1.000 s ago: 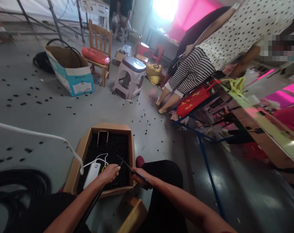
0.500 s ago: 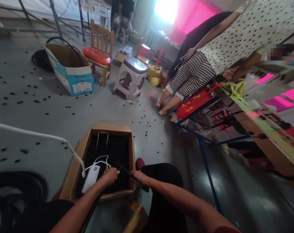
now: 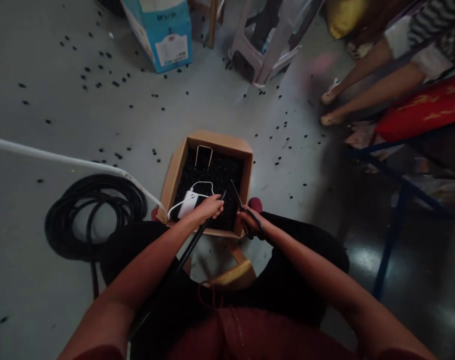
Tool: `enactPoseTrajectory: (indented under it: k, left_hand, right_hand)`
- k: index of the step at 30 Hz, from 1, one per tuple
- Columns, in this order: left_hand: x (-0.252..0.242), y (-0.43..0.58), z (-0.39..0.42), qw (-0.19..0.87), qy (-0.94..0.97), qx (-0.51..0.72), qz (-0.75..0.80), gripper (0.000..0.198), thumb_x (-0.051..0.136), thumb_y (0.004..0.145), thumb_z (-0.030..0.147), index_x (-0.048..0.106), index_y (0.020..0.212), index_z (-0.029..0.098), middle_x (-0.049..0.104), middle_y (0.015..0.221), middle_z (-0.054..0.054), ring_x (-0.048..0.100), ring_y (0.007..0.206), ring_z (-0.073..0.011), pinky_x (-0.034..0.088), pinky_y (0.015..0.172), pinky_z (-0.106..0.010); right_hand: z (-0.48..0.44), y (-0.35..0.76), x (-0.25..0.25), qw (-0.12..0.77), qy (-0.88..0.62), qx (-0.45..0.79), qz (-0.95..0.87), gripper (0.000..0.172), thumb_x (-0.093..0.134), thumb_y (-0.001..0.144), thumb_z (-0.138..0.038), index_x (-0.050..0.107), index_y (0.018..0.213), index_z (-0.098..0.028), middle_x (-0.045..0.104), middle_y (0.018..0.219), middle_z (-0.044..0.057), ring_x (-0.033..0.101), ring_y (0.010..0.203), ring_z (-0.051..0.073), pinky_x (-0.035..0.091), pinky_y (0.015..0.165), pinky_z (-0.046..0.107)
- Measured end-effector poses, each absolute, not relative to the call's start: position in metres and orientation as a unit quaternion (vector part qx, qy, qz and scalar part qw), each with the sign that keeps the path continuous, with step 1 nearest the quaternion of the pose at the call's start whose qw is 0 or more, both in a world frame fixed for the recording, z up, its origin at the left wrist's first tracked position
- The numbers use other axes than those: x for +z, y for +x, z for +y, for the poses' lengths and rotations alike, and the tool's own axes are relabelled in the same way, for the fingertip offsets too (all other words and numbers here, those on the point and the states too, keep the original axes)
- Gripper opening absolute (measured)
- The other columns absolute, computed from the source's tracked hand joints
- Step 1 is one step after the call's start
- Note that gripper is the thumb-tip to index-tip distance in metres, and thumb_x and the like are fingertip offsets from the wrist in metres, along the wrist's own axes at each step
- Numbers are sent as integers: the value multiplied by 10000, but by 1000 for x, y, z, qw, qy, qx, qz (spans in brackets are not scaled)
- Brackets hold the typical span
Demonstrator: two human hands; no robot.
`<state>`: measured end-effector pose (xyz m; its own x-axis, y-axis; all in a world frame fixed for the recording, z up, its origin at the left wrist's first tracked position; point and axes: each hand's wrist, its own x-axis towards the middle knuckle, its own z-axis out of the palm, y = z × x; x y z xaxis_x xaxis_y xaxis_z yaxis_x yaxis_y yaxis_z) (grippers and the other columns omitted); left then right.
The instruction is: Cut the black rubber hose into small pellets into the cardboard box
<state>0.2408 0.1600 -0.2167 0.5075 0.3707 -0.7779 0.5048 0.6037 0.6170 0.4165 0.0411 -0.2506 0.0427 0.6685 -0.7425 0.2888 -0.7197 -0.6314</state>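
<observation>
My left hand (image 3: 211, 206) is closed around a thin black hose (image 3: 192, 245), its short end poking out past my fingers. The hose runs back over my lap. In my right hand (image 3: 246, 218) is a pair of scissors (image 3: 256, 227), blades pointing up and left, apart from the hose end. Both hands are over the near part of an open cardboard box (image 3: 170, 187) holding many small black pieces (image 3: 227, 172). On these pieces, beside my left hand, lies a white power bank (image 3: 188, 204) with a white cable. Farther back is a dark rectangle with a thin pale rim (image 3: 204, 156).
A coil of black hose (image 3: 58, 220) lies on the floor at left. A white cord (image 3: 62, 159) crosses to the box. Small black bits dot the floor. Beyond stand a blue carton (image 3: 175, 37) and a plastic stool (image 3: 272, 55). A person's legs (image 3: 385, 90) and blue metal frame (image 3: 394, 235) are at right.
My view has tipped downward, bringing the hose coil and my lap into sight. Both hands stay at the box, still holding the hose and scissors.
</observation>
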Motion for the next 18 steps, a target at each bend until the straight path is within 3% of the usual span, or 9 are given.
enactPoseTrajectory:
  k: [5, 9, 11, 18]
  left_hand:
    - [-214, 243, 165, 776, 402, 0, 486, 197, 458, 825, 95, 520, 1011, 118, 572, 776, -1, 431, 491, -32, 340, 444, -161]
    - [-215, 243, 163, 771, 401, -13, 495, 424, 435, 902, 169, 404, 1322, 124, 574, 749, 15, 459, 473, -50, 369, 437, -173]
    - [-217, 244, 160, 758, 420, -32, 498, 485, 438, 911, 183, 347, 1384, 128, 570, 724, 25, 463, 466, -57, 378, 432, -177]
    - [-223, 252, 152, 655, 561, -101, 497, 163, 448, 905, 204, 541, 997, 107, 650, 834, -58, 505, 477, -64, 423, 448, -193]
  right_hand:
    - [36, 405, -251, 197, -661, 674, -265, 209, 493, 859, -363, 435, 976, -200, 564, 704, -36, 562, 552, 95, 456, 490, 199]
    - [34, 399, -245, 196, -648, 680, -280, 216, 518, 860, -339, 439, 999, -194, 581, 764, -13, 583, 612, 101, 474, 537, 209]
    - [34, 398, -243, 185, -646, 684, -282, 221, 515, 865, -335, 430, 1018, -199, 583, 786, -8, 586, 631, 104, 475, 543, 211]
    - [36, 395, -245, 163, -648, 683, -295, 178, 478, 884, -320, 411, 1001, -204, 549, 755, -23, 564, 610, 102, 448, 504, 200]
